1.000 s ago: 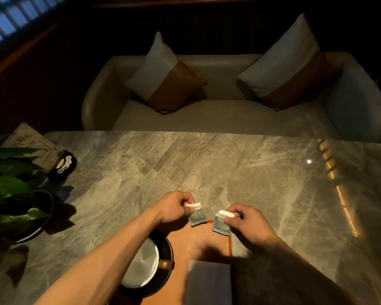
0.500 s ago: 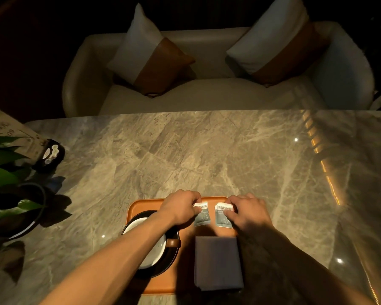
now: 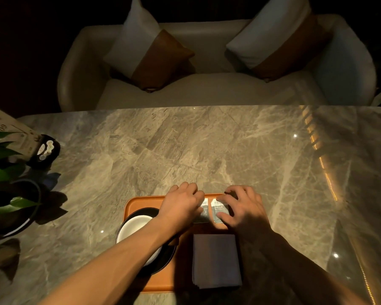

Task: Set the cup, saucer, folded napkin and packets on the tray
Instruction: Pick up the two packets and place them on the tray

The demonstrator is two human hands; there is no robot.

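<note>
An orange tray point(image 3: 128, 208) lies on the marble table near me. On its left stands a cup point(image 3: 136, 225) with a white inside on a dark saucer point(image 3: 167, 258), partly under my left forearm. A folded grey napkin point(image 3: 216, 260) rests on the tray's right front. Two small packets lie side by side at the tray's far edge. My left hand point(image 3: 180, 205) covers most of the left packet point(image 3: 205, 213), fingers curled on it. My right hand point(image 3: 244, 210) holds the right packet point(image 3: 218, 209) down between thumb and forefinger.
A potted plant point(image 3: 7, 194) in a dark bowl stands at the table's left edge, with a black holder point(image 3: 45, 150) and a printed card behind it. Beyond the marble table point(image 3: 207, 150) is a pale sofa point(image 3: 207, 91) with two cushions.
Both hands came down with the packets from above the tray's far edge onto the tray. The view tilted down and shows the whole tray.
</note>
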